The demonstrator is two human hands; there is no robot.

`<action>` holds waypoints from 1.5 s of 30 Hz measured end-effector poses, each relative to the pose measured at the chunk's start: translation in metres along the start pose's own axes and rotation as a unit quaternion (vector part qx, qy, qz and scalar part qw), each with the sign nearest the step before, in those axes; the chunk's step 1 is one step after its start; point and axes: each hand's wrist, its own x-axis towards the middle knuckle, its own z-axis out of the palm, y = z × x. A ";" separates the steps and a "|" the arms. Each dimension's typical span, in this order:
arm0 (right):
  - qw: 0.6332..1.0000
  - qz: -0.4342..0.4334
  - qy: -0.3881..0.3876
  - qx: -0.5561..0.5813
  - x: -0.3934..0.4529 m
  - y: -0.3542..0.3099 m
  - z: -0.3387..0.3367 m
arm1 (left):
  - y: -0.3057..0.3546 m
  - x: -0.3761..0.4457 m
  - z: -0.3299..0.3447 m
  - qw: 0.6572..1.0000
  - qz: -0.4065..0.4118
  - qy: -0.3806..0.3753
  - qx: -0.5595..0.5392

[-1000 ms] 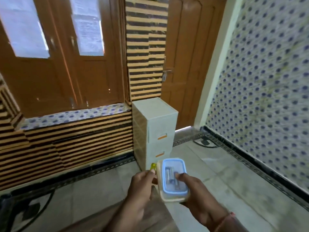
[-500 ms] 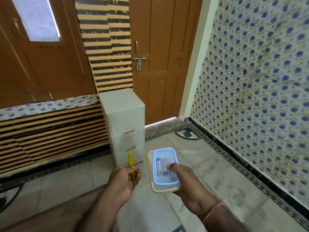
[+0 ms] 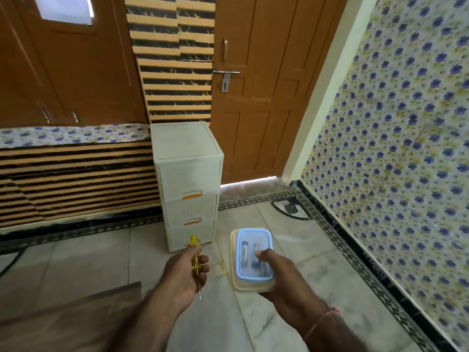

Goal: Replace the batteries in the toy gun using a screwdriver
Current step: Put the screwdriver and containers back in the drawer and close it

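Screwdriver [image 3: 196, 262] gripped in left hand [image 3: 184, 274], right hand [image 3: 284, 280] clasping lidded box [image 3: 253, 260], contents blurred.

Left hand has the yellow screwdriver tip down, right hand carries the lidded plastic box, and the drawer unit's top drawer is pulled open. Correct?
Not quite. In the head view the drawer unit has every drawer shut. The rest holds: left hand grips the yellow screwdriver tip down, right hand carries the lidded plastic box.

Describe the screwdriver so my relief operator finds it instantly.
Start at the white drawer unit beside the brown door. Just below its base, the left hand grips the screwdriver: clear yellow handle up, metal tip down, unlike the blue-lidded box beside it.
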 end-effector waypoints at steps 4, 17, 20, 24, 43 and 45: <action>1.000 0.010 0.005 -0.017 0.068 -0.021 0.014 | 0.036 0.053 0.012 0.999 0.031 0.008 0.018; 0.998 -0.014 -0.015 -0.054 0.279 -0.111 0.082 | 0.176 0.207 0.056 0.995 0.081 0.044 0.032; 0.995 -0.047 -0.032 -0.080 0.335 -0.131 0.095 | 0.199 0.257 0.067 0.977 0.139 0.078 0.142; 0.991 -0.060 -0.048 -0.110 0.436 -0.163 0.118 | 0.246 0.340 0.092 0.941 0.204 0.140 0.230; 0.960 -0.012 -0.014 -0.279 0.664 -0.184 0.190 | 0.337 0.532 0.145 0.814 0.140 0.348 0.443; 0.911 -0.029 0.023 -0.412 0.667 -0.183 0.191 | 0.335 0.534 0.141 0.820 0.145 0.343 0.435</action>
